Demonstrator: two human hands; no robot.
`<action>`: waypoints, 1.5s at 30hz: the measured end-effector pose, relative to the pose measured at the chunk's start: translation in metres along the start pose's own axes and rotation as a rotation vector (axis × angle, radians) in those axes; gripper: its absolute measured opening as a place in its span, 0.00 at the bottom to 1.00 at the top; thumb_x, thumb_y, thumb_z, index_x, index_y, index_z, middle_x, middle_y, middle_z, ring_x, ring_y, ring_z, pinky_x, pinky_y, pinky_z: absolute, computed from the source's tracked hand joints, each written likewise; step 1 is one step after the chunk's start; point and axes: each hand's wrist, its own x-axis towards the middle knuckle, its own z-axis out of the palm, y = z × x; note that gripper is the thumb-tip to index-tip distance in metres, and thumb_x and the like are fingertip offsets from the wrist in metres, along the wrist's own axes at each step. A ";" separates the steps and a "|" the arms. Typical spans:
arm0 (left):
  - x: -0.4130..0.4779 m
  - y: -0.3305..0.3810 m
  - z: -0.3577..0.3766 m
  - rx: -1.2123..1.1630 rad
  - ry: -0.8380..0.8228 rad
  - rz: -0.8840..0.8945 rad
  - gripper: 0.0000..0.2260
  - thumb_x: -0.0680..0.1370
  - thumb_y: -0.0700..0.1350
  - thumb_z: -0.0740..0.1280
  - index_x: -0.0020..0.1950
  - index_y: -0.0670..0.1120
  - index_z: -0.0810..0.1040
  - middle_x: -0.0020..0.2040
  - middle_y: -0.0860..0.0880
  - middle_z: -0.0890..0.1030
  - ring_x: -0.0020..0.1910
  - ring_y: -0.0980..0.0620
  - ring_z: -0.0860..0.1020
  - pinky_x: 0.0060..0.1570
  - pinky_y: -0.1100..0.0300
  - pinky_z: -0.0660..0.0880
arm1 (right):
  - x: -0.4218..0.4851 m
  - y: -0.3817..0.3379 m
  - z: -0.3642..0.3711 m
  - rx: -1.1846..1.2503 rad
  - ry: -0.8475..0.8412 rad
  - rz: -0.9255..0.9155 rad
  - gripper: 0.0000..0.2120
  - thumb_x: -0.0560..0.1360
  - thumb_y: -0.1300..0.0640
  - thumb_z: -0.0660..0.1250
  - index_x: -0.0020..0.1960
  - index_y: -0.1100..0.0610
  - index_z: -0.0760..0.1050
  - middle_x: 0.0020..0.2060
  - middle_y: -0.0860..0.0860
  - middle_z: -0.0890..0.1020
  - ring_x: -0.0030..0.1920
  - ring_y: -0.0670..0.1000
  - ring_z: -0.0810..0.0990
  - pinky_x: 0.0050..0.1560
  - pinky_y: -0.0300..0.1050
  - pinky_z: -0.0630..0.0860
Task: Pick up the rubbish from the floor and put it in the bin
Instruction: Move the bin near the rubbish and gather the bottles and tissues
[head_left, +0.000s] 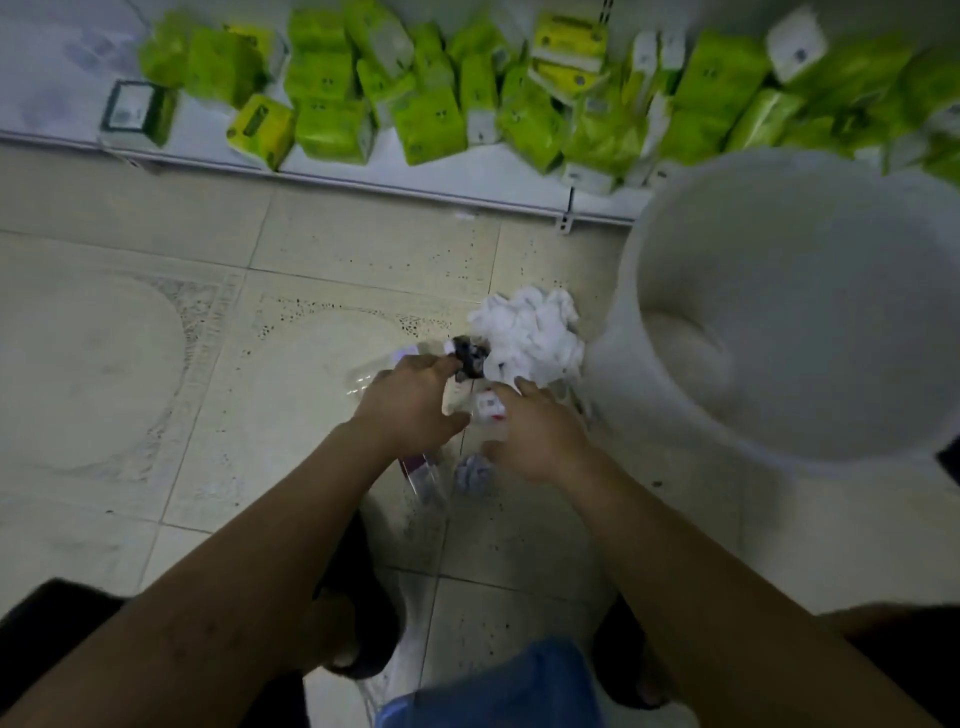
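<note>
Both hands work the rubbish heap on the floor (311, 322) just left of the white bin (675, 249): left hand (410, 410) pinches a dark scrap (470, 358), right hand (535, 436) is spread open, pressing on crumpled white tissue (530, 332) and clear plastic (363, 379). Best bet: bunch the pile together, then lift it right over the rim. Green packs (426, 124) on the far shelf are too blurred to read.

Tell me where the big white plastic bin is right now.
In the head view, the big white plastic bin stands on the tiled floor at the right, beside the crumpled white tissue paper, below the shelf of green packets.
</note>
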 end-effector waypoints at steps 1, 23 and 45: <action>0.002 -0.006 0.011 0.007 0.004 0.001 0.30 0.72 0.58 0.69 0.71 0.49 0.67 0.69 0.44 0.73 0.66 0.43 0.71 0.61 0.49 0.71 | 0.005 0.002 0.012 0.009 -0.003 0.014 0.39 0.69 0.44 0.70 0.74 0.52 0.56 0.72 0.57 0.64 0.69 0.61 0.65 0.65 0.55 0.69; -0.151 -0.016 0.074 -0.360 0.092 -0.265 0.31 0.72 0.54 0.70 0.71 0.44 0.67 0.67 0.43 0.74 0.63 0.44 0.75 0.53 0.59 0.70 | -0.146 -0.003 0.050 0.029 0.062 0.074 0.38 0.71 0.46 0.69 0.74 0.55 0.56 0.73 0.57 0.63 0.68 0.59 0.69 0.63 0.51 0.71; 0.058 -0.069 0.262 -0.697 0.143 -0.601 0.39 0.73 0.61 0.67 0.74 0.64 0.43 0.68 0.39 0.67 0.59 0.37 0.75 0.54 0.45 0.76 | 0.101 0.042 0.234 -0.004 -0.029 0.081 0.18 0.74 0.55 0.64 0.64 0.56 0.68 0.58 0.58 0.76 0.56 0.59 0.76 0.52 0.51 0.75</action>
